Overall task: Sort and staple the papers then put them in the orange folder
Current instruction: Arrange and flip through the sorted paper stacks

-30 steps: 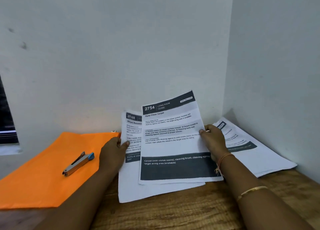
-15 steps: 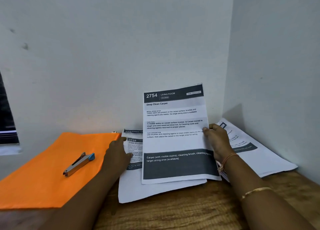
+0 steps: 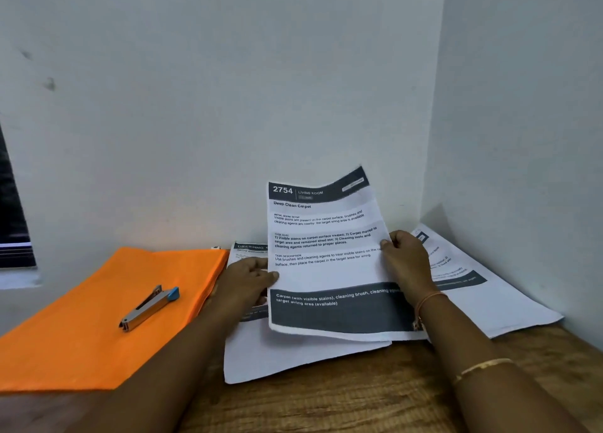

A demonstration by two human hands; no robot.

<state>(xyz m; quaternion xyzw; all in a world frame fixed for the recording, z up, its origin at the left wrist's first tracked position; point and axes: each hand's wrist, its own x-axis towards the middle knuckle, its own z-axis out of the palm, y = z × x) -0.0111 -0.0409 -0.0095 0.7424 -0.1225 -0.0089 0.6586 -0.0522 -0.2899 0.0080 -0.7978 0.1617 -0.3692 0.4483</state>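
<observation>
I hold up a printed sheet [image 3: 326, 269] headed "2754 Living Room, Deep Clean Carpet", tilted toward me. My right hand [image 3: 404, 263] pinches its right edge. My left hand [image 3: 248, 282] touches its left edge with fingertips, resting over the stack of papers [image 3: 293, 357] lying flat beneath. A second pile of papers [image 3: 489, 302] lies to the right in the wall corner. The orange folder [image 3: 98, 318] lies flat at the left, with a silver stapler [image 3: 148, 308] with a blue end on top of it.
The wooden desk [image 3: 375, 396] sits in a corner of white walls, one behind the papers and one close on the right. A dark window edge [image 3: 13, 223] shows at the far left.
The held sheet rose more upright, then bent at its top right corner. My left hand let go of the lower stack, which dropped flat, and moved right to the sheet's left edge.
</observation>
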